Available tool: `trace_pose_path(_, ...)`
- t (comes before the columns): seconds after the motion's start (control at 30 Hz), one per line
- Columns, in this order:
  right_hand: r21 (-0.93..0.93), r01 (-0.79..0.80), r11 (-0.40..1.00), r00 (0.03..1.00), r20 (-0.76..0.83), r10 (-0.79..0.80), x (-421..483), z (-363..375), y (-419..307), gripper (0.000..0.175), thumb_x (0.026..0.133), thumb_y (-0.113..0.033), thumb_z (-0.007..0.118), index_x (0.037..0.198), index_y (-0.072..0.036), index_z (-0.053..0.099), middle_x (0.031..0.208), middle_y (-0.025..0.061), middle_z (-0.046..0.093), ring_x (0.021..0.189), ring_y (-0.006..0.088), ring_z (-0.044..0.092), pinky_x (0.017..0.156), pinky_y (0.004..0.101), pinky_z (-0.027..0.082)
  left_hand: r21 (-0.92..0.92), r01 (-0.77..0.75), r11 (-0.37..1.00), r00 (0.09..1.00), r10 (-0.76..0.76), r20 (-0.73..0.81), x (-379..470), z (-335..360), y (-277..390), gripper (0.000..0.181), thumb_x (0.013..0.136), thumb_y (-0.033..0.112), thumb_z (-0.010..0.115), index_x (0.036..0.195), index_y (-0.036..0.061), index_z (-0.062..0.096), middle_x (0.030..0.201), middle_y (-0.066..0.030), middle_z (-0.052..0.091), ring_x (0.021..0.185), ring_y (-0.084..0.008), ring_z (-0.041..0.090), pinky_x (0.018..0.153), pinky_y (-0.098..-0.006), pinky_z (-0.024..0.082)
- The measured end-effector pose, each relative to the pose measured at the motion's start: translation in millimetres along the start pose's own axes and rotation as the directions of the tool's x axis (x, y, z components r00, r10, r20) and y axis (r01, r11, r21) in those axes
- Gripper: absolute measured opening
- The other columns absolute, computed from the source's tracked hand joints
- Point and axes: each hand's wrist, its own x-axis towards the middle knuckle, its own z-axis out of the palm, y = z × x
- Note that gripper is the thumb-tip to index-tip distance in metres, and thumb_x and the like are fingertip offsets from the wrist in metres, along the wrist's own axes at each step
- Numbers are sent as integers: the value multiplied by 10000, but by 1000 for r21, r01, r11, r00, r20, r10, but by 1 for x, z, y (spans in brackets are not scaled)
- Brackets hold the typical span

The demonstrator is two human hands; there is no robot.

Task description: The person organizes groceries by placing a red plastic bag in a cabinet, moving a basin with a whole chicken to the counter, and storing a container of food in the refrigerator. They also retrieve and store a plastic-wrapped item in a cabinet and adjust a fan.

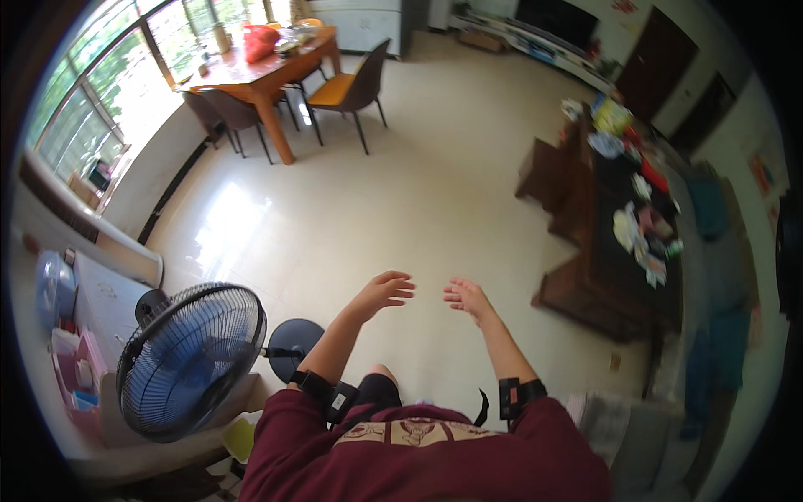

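Both hands reach forward over the pale tiled floor [401, 207], a short gap between them. My left hand [384, 293] has its fingers apart and pointing right, with nothing in it. Facing it, my right hand [465, 296] is also empty, its fingers loosely spread towards the left. Black straps with small boxes are worn on both upper arms. Nearest to my left arm is a standing fan [191, 361] with a blue-looking fan head and a dark round base [295, 342].
An orange wooden table [251, 78] with a red bag [259, 42] and chairs stands at the upper left. At right, a dark coffee table [602, 276] bears scattered bags and papers beside a sofa [721, 270]. A pink basket [78, 376] is left of the fan.
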Motion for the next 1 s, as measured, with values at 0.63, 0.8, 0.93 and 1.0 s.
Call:
trace_pose_path(0.63, -4, 116, 993, 982, 153, -114, 419, -28, -358, 306, 861, -145, 434, 1142, -28, 463, 975, 90, 584, 815, 159, 590, 701, 275, 478, -204, -184, 962, 882, 71, -465, 317, -264, 272, 300, 854, 165, 406, 1106, 14, 467, 1027, -137, 575, 946, -232, 577, 796, -352, 482)
trace_pose_path(0.8, 0, 180, 984, 948, 267, -174, 567, -6, -476, 297, 855, -142, 415, 1123, -33, 482, 959, 79, 597, 788, 146, 590, 669, 266, 480, -257, -302, 918, 795, 94, -599, 408, -346, 354, 286, 871, 176, 408, 1102, 21, 476, 1028, -142, 570, 951, -240, 573, 807, -360, 481)
trace_pose_path(0.93, -72, 271, 960, 903, 364, -227, 658, 47, -573, 286, 855, -138, 417, 1108, -33, 499, 953, 74, 601, 790, 142, 589, 687, 272, 476, -178, -428, 886, 734, 226, -640, 453, -392, 419, 283, 875, 188, 419, 1097, 22, 477, 1026, -131, 571, 949, -232, 571, 799, -341, 481)
trace_pose_path(1.0, -118, 288, 950, 884, 414, -217, 695, 77, -616, 284, 854, -138, 424, 1105, -33, 505, 954, 71, 603, 789, 139, 589, 696, 272, 475, -111, -424, 899, 726, 264, -635, 468, -418, 438, 288, 881, 203, 436, 1099, 19, 471, 1044, -140, 563, 963, -252, 565, 817, -364, 476)
